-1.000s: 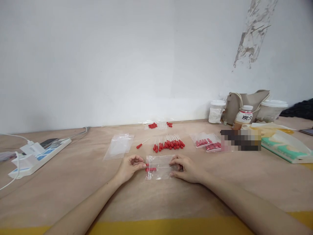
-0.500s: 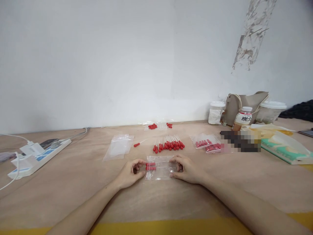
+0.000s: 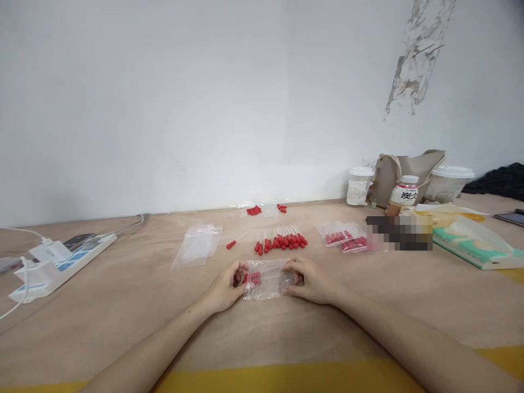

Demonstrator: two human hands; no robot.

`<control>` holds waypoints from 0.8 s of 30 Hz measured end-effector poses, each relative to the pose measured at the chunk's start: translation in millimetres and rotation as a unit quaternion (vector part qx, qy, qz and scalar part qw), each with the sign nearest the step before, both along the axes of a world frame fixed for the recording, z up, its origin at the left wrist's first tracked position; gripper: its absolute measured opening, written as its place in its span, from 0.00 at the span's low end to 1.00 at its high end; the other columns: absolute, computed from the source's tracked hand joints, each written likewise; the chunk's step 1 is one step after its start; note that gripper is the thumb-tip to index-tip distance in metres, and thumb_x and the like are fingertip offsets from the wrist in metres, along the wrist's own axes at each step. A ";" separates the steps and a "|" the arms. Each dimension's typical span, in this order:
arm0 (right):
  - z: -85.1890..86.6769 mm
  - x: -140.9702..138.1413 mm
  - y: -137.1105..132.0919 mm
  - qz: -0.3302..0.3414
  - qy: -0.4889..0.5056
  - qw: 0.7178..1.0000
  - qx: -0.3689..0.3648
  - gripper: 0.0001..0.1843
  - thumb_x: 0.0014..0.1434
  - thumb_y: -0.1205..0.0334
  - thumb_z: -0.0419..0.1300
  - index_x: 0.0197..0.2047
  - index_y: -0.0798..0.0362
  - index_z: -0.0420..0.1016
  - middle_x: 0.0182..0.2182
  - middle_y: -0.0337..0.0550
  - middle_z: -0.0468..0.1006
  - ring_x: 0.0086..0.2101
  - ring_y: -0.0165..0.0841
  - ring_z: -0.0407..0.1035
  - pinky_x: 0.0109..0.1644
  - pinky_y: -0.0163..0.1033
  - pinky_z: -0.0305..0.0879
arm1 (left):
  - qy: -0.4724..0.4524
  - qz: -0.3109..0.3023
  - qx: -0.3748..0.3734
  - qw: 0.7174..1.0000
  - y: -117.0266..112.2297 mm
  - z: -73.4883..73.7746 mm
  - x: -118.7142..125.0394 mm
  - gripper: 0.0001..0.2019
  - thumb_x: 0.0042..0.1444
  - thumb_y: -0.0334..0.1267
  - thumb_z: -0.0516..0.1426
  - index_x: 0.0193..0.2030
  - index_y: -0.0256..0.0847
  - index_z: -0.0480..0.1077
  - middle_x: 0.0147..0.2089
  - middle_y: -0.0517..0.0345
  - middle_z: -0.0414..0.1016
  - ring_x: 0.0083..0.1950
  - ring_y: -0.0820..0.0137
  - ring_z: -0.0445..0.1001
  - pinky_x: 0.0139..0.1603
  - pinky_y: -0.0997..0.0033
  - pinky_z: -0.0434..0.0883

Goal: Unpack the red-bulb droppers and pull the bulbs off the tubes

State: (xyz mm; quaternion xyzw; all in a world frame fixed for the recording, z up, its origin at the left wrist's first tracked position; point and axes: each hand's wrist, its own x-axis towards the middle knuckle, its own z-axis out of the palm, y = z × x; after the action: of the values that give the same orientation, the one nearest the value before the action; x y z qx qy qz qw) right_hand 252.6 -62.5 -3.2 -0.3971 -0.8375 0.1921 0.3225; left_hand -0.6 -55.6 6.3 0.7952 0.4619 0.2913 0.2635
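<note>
A clear zip-lock bag (image 3: 271, 288) lies flat between my two hands. Red-bulbed droppers (image 3: 252, 277) show inside it, their bulbs towards the left and their thin clear stems pointing right. My left hand (image 3: 228, 285) grips the bag's left end, thumb and fingers closed by the bulbs. At the bag's right end, my right hand (image 3: 311, 281) pinches the film between thumb and curled fingers. Just beyond the bag sits a row of loose droppers (image 3: 282, 241), bulbs facing me. One single dropper (image 3: 231, 244) lies apart, left of that row.
Flat clear bags (image 3: 198, 245) lie left. Filled bags (image 3: 341, 237) lie right, and another bagged group (image 3: 254, 210) is by the wall. A power strip (image 3: 65, 267) stands far left. A lidded cup (image 3: 359, 186), bottle (image 3: 403, 195) and tissue pack (image 3: 470, 240) stand right.
My left hand has shifted slightly right and closed further over the bag's left end. The droppers inside sit a little more tilted. My right hand has barely moved.
</note>
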 end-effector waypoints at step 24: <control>4.8 -1.4 -4.0 0.024 0.007 1.000 -0.009 0.13 0.47 0.57 0.61 0.36 0.53 0.72 0.31 0.39 0.66 0.26 0.26 0.61 0.32 0.33 0.61 | -0.111 0.075 -0.045 0.990 8.1 28.8 -37.7 0.17 0.47 0.50 0.56 0.38 0.38 0.70 0.35 0.55 0.75 0.35 0.69 0.71 0.39 0.67 0.68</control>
State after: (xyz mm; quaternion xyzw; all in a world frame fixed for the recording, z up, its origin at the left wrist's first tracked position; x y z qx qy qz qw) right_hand 251.1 -66.6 1.6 -0.3782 -0.8430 0.2100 0.3197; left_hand -38.2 -47.5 35.2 0.7081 0.5009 0.3759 0.3263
